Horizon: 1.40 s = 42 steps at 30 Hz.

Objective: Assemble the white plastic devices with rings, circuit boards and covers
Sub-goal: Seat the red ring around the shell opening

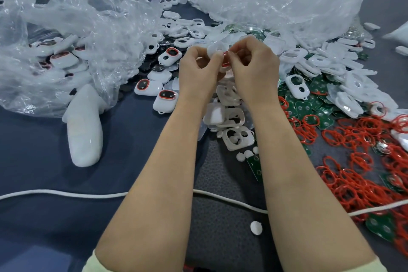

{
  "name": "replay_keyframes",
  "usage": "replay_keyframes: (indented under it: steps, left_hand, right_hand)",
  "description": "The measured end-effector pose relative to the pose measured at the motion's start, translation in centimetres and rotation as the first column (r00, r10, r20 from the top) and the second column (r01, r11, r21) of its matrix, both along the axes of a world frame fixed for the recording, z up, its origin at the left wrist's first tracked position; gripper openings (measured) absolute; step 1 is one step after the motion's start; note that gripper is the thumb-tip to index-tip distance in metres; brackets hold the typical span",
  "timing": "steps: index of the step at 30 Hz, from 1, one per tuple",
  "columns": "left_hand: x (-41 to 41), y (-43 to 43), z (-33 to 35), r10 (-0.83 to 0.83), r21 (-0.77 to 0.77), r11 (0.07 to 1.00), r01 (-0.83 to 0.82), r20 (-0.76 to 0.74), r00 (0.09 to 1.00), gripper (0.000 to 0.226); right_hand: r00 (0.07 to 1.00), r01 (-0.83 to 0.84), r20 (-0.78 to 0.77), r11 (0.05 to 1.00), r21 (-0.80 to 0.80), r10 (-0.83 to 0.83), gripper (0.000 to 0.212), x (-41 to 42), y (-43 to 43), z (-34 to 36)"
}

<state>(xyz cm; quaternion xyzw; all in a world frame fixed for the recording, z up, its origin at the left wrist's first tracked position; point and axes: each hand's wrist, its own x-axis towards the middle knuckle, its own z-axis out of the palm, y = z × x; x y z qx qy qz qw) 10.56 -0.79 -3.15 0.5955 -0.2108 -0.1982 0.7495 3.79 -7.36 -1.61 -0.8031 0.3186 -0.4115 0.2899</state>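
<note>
Both hands meet over the heap. The left hand and right hand pinch a thin red rubber ring against a white plastic shell.

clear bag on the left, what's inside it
Through the clear bag show assembled white devices with red-ringed dark windows, piled in its lower part. Crumpled, glaring plastic hides whatever lies deeper in the bag.

My forearms bare, entering from 7 and 5 o'clock, converging toward 12. My left hand and my right hand side by side, backs toward me, fingers curled, fingertips of both pinching white piece between them.
</note>
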Motion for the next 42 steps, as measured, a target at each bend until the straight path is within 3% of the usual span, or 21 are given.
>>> replay_keyframes:
  steps: [6, 15, 23, 42]
  left_hand:
    - [-0.04, -0.12, 0.04, -0.077, -0.040, 0.996, 0.074, -0.089, 0.993, 0.011]
    - [-0.10, -0.02, -0.18, 0.008, 0.050, 0.999, -0.015, 0.139, 0.990, 0.009]
    - [-0.06, 0.03, -0.19, 0.029, 0.091, 0.995, -0.052, 0.240, 0.970, 0.014]
    - [-0.38, 0.02, -0.02, -0.001, 0.146, 0.988, -0.046, 0.307, 0.952, 0.013]
  right_hand:
    - [1.000, 0.020, -0.010, 0.997, -0.075, -0.021, 0.008, -0.11, -0.51, -0.17]
    - [0.997, -0.007, -0.081, 0.995, -0.099, -0.001, 0.012, -0.38, -1.04, -0.15]
    - [0.996, -0.018, -0.084, 0.995, -0.101, 0.009, 0.012, -0.57, -1.03, -0.07]
    - [0.989, -0.006, -0.150, 0.998, -0.057, -0.003, 0.013, -0.28, -0.95, 0.04]
